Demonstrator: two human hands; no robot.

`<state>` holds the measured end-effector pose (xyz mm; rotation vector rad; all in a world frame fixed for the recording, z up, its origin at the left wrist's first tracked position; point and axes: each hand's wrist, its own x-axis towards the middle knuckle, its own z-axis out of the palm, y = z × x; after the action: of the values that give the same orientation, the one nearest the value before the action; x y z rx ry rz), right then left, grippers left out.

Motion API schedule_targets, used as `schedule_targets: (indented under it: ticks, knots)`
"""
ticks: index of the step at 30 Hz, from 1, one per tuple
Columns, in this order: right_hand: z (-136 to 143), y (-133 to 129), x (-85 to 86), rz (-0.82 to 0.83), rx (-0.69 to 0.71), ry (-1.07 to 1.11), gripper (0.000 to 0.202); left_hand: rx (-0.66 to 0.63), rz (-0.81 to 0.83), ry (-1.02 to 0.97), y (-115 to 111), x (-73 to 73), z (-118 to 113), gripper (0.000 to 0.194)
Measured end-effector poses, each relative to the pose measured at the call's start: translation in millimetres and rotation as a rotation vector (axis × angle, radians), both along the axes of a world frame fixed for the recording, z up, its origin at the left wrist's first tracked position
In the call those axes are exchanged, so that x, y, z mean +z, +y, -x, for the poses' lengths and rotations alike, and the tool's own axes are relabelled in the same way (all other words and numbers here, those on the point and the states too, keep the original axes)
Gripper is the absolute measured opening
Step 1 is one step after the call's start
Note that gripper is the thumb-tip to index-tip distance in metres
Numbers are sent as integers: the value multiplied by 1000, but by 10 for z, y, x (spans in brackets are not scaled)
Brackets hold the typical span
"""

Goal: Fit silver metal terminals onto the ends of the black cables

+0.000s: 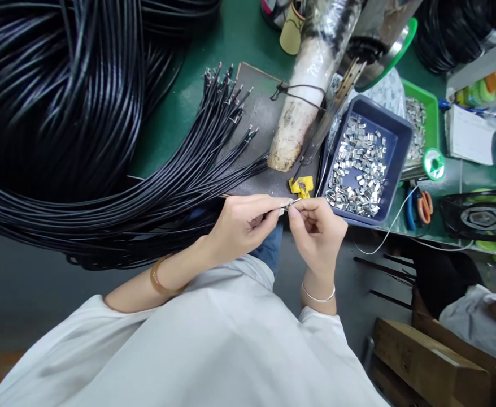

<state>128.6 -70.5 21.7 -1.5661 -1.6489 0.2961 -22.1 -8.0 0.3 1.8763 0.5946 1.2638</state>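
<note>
My left hand is closed in a pinch, with thumb and forefinger meeting at a small silvery metal piece. On the other side of that piece, my right hand also pinches it between thumb and fingertips. Its exact kind is too small to make out, and the fingers partly hide it. Just beyond the fingertips sits a yellow block-like holder. To the right of my hands, a dark blue tray contains many small metal connector shells. Black cables with stripped ends fan out at the left.
A large coil of black cable covers the left of the green table. A plastic-wrapped white tube leans over the middle. Beyond the tray are a green tray, a solder spool, pliers and a fan. Another person sits at right.
</note>
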Motion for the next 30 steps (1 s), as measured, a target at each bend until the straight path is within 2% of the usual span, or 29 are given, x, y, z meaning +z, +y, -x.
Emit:
schedule_targets:
  ticks: [2, 4, 6, 8, 12, 15, 22, 27, 30]
  knots:
    - [-19, 11, -12, -26, -24, 120, 8, 48, -112, 2, -1, -31, -17, 17]
    - [-29, 18, -16, -179, -105, 193, 7, 91, -122, -8, -1, -49, -39, 15]
    - [-31, 26, -26, -361, -186, 243, 10, 115, -46, -29, 2, -48, -60, 14]
    - [-28, 33, -52, -451, -222, 258, 20, 114, 106, -54, 12, -26, -79, 13]
    - [-21, 53, -134, -416, -185, 114, 21, 67, 468, -98, 54, 48, -112, 9]
    - [-16, 87, -188, -375, -117, 4, 20, 18, 595, -83, 94, 80, -140, 10]
    - [-13, 164, -248, -281, -104, 83, 12, 50, 669, -92, 156, 84, -201, 5]
    - [-1, 198, -188, -304, -105, 89, 16, 72, 659, -91, 171, 123, -190, 5]
    - [-2, 189, -164, -326, -109, 68, 18, 29, 677, -126, 176, 112, -171, 4]
